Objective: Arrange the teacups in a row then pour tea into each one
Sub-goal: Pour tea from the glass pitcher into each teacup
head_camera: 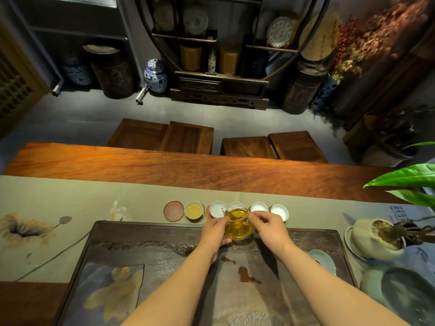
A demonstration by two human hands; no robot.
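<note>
We hold the glass pitcher (237,225) of tea with both hands (215,234) (268,228) just before the row of teacups (259,207) on the bench (164,165); it seems fragile and slippery, so we should support its body and grip the handle.

free: dark stone tea tray (164,250) left half, grey-green table runner (70,198) toward left edge | blocked: row of small white porcelain teacups (259,206) along tray's far edge | blocked: pale ceramic plant pot (374,238) at right edge
</note>
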